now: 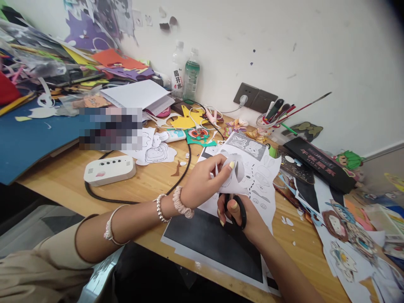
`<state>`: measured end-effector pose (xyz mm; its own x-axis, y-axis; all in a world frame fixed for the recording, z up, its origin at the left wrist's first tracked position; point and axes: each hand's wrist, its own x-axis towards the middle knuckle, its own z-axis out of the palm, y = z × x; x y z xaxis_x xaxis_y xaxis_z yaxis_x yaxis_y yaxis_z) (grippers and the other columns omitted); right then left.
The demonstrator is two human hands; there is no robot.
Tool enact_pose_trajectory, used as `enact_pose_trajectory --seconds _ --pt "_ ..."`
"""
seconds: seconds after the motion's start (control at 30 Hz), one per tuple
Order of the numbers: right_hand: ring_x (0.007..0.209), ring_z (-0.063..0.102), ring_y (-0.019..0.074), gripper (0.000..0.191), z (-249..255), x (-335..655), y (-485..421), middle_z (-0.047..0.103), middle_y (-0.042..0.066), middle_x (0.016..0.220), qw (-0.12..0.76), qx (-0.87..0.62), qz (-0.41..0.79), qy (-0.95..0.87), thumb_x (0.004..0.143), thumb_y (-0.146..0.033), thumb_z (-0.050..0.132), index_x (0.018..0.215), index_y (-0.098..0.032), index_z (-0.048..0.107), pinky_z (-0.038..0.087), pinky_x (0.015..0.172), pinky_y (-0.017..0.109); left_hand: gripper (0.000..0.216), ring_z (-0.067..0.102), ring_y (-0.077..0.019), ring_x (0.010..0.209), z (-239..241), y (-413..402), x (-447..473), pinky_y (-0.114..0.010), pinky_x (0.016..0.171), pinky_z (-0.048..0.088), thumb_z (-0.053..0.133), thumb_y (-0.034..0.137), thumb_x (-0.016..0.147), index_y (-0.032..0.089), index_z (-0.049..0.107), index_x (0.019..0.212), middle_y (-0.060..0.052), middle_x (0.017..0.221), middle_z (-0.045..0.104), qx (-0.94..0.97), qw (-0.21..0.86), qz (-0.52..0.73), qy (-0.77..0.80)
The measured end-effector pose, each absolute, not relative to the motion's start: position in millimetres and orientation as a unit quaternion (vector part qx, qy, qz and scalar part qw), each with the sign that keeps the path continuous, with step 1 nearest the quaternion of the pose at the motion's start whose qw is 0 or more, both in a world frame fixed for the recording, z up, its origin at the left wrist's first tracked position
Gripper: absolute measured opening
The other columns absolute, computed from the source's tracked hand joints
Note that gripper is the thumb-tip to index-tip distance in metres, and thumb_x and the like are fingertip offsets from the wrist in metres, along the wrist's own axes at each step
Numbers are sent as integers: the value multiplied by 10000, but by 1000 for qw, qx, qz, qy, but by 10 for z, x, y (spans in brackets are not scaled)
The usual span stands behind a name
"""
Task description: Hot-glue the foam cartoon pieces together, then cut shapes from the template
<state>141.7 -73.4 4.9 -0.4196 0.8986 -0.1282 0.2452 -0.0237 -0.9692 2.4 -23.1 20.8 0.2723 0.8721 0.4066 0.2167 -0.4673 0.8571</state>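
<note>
My left hand (212,171) pinches a piece of white paper (232,183) with grey printed parts, its edge curling up round my fingers. Just below, my right hand (241,214) is closed on the black-handled scissors (240,212), a thumb and fingers at the loops. The blades are mostly hidden by the paper, so I cannot see whether they are cutting. Beneath both hands lies a printed sheet (267,185) with rabbit outlines and a dashed line. Nearer to me, a black rectangle on white paper (214,240) lies at the table's front edge.
A white device (110,169) and black cable (107,199) lie left on the wooden table (148,185). Two bottles (191,75) stand by the wall. A pen holder (268,122), a black box (318,164) and cut-out figures (342,256) occupy the right. Paper scraps (120,61) pile up far left.
</note>
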Motion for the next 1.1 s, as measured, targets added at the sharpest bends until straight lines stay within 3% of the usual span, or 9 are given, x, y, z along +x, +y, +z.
enact_pose_trajectory --seconds 0.57,1.1 --pt "451 388 91 614 89 1400 -726 486 3 482 280 -473 547 -632 661 -747 362 589 -150 490 275 459 226 255 355 -70 546 173 -223 26 -198 508 307 399 347 841 161 437 671 40 601 382 688 429 466 353" --pt "452 403 91 587 78 1410 -724 477 2 476 283 -468 548 -633 685 -718 377 568 -152 478 290 461 224 267 344 -77 547 184 -232 37 -207 497 302 402 351 836 161 417 649 35 596 376 686 424 465 366"
